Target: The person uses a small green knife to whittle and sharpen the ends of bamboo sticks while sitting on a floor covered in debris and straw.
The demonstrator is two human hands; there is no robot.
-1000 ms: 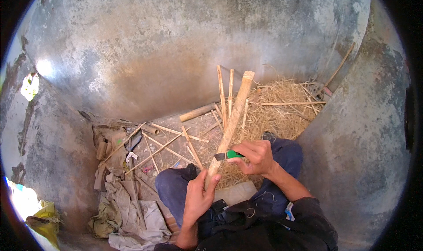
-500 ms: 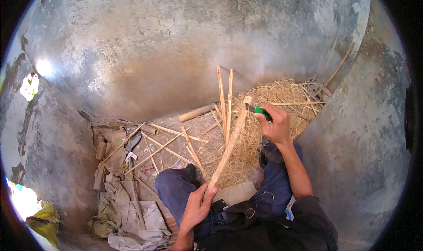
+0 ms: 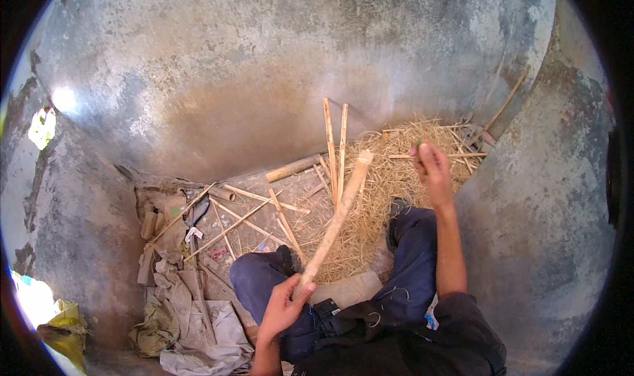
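My left hand [image 3: 284,308] is closed round the lower end of a pale, peeled bamboo stick [image 3: 335,227]. The stick slants up and away between my knees, its far end over a heap of shavings [image 3: 370,244]. To the right of that far end, my right hand [image 3: 434,171] is raised and slightly blurred. Its fingers are closed on a small green-handled knife [image 3: 420,142], of which only a speck of green shows; the blade cannot be made out. The knife is apart from the stick.
Two split bamboo pieces [image 3: 330,138] lean against the concrete wall [image 3: 218,92]. A thick bamboo length [image 3: 292,169] and several thin strips [image 3: 241,224] lie on the floor. Crumpled sacking [image 3: 211,336] is at the lower left. Another wall [image 3: 535,244] rises close on my right.
My right hand has moved right and slightly up, carrying the knife away from the stick's far end. My left hand still grips the stick, which has dipped slightly.
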